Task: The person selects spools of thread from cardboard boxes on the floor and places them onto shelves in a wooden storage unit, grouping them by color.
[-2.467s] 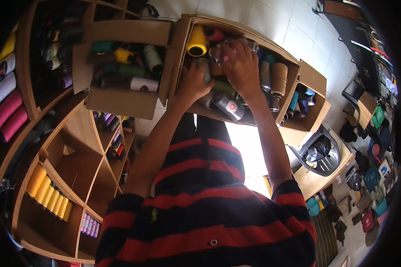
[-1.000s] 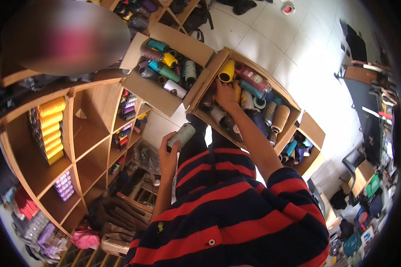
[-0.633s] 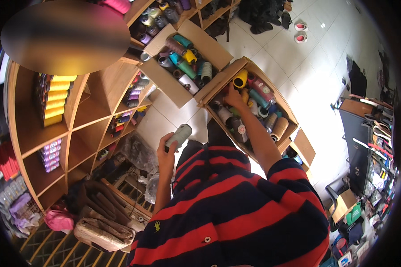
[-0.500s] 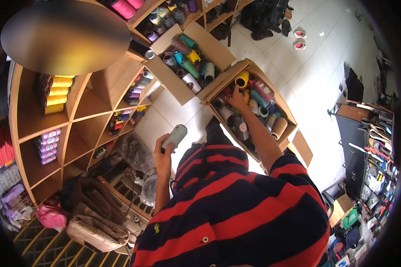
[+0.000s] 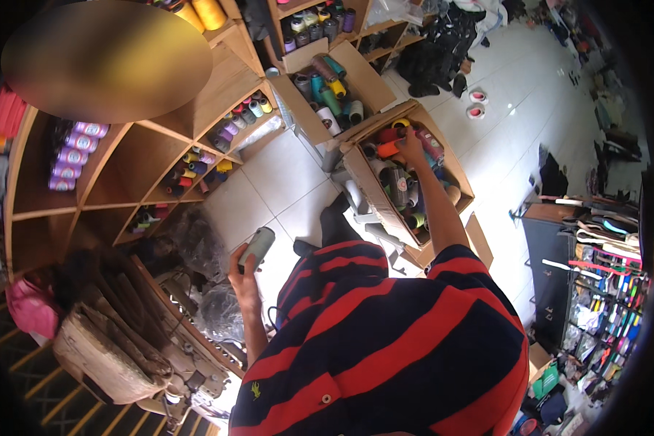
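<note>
A grey-green thread cone [image 5: 256, 247] is gripped by the left hand [image 5: 241, 272], fingers wrapped round its lower end, so that the cone juts up and out above the hand, well apart from the cardboard box [image 5: 370, 190] and over the tiled floor [image 5: 283, 174]. The right hand [image 5: 412, 145] is reached into that box, resting among the coloured spools [image 5: 403, 190]; whether its fingers are closed on anything cannot be told. A second open box [image 5: 370, 76] is seen just beyond the first.

Spools [image 5: 398, 185] in box [image 5: 454, 171], shelves [image 5: 123, 174] left
</note>
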Motion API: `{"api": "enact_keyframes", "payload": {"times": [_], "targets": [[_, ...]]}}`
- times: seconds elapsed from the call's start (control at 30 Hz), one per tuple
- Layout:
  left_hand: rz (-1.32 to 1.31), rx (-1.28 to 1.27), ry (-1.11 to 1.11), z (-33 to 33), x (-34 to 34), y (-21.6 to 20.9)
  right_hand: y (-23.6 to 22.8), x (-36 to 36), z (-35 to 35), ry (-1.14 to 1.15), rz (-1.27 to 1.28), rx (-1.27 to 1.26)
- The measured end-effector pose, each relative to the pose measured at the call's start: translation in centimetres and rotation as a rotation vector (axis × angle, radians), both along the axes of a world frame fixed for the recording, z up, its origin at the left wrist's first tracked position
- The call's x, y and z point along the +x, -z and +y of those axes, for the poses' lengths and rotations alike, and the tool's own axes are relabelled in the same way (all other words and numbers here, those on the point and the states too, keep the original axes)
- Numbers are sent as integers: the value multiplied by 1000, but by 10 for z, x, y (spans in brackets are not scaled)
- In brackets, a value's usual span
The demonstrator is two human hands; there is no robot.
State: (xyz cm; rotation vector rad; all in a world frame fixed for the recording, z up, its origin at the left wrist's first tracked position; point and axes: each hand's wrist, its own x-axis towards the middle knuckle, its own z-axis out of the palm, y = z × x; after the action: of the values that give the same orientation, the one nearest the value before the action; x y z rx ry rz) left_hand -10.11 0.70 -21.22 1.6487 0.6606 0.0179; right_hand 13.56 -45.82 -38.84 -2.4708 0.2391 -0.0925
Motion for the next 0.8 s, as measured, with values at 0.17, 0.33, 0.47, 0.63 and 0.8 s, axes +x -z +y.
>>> {"api": "enact_keyframes", "payload": {"times": [0.17,0.33,0.47,0.63,0.8], "targets": [[-30,26,-96,26,-43,13,-67,-10,-7,-12,-271,-111],[-198,-387,-424,38,-59,27,-151,-18,40,-95,-372,85],[-241,-702,-454,44,-59,4,-208,-30,107,-267,-319,371],[-351,-1023,-309,59,-59,-18,-267,-49,219,-544,-127,714],[-585,-1259,167,65,-52,-52,-303,-84,333,-820,92,914]]}}
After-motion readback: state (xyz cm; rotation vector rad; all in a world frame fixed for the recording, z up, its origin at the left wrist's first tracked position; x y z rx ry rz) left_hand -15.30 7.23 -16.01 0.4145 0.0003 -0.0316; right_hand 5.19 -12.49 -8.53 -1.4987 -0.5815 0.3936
